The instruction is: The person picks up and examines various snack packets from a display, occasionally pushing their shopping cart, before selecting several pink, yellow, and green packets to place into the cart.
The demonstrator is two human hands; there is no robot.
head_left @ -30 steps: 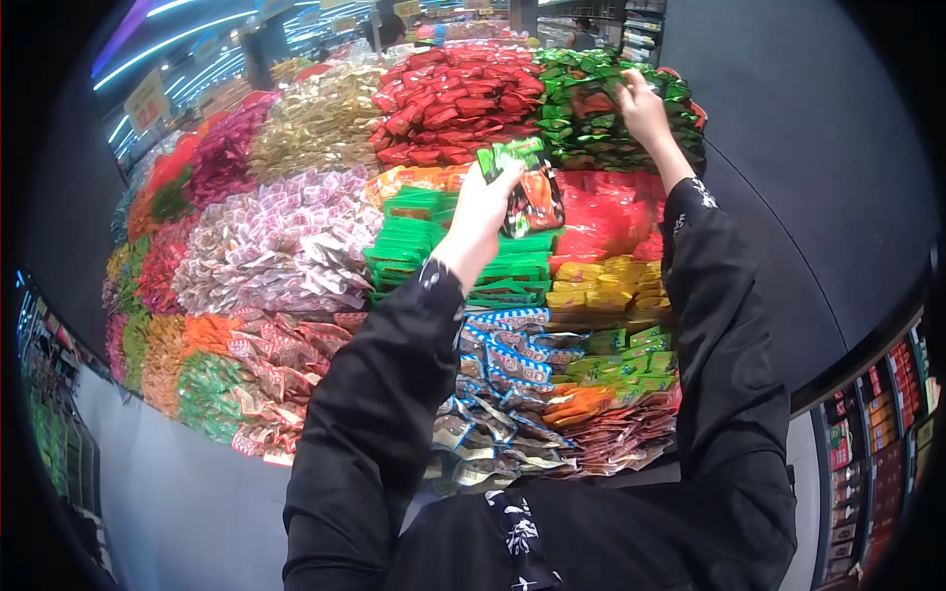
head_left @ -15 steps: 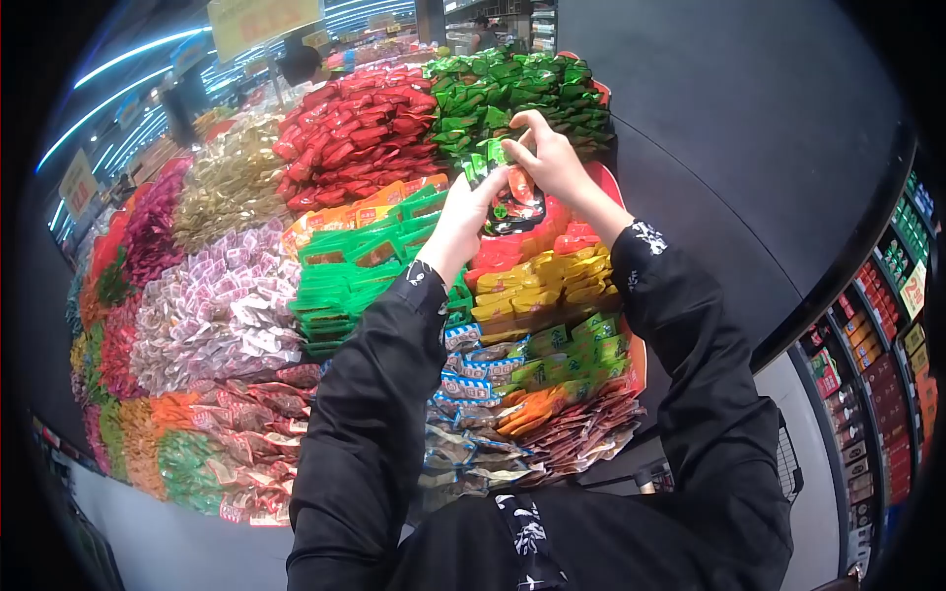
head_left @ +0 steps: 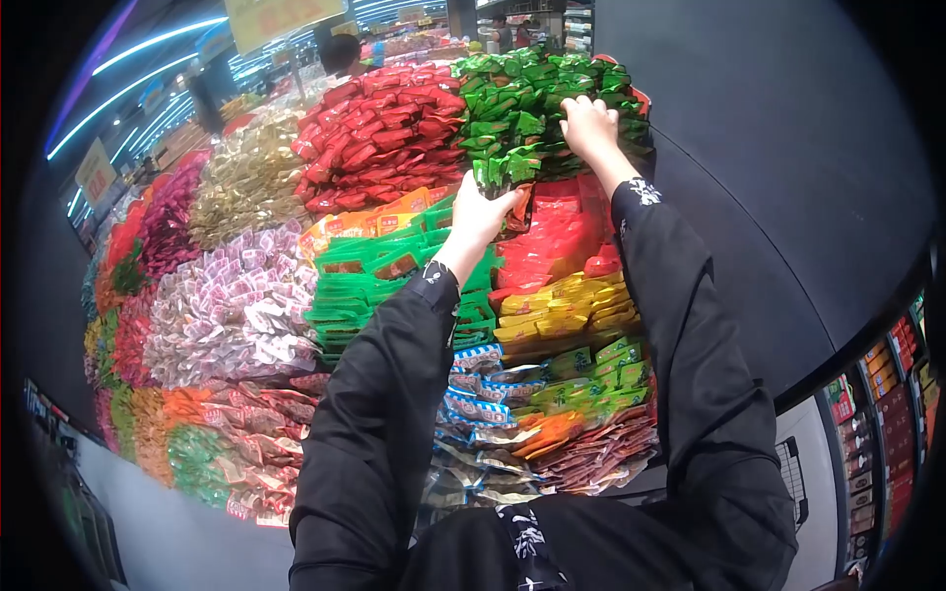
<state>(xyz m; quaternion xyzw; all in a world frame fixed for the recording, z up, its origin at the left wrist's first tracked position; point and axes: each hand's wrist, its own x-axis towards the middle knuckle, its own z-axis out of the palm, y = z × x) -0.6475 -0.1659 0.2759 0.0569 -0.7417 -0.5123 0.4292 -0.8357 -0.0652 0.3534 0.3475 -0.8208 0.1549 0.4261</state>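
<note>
My left hand [head_left: 478,219] is closed around green-and-black snack packets [head_left: 507,172], which stand up between its thumb and fingers. It is just in front of the heap of dark green packets [head_left: 517,94]. My right hand [head_left: 593,130] lies over the right side of that same heap, fingers curled down among the packets. What its fingertips grip, if anything, is hidden. Below the hands are red packets [head_left: 562,231] and a stack of flat green packets [head_left: 370,281].
Yellow packets [head_left: 567,315] and blue-striped packets [head_left: 478,399] fill the near part of the display. Shiny red packets [head_left: 379,128] and white-pink packets [head_left: 232,300] are heaped to the left. A price sign [head_left: 281,20] hangs above. Stocked shelves [head_left: 892,424] stand at right.
My right hand has left the packets in my left hand and moved up and right onto the dark green heap. My left hand keeps its hold. The view has shifted slightly.
</note>
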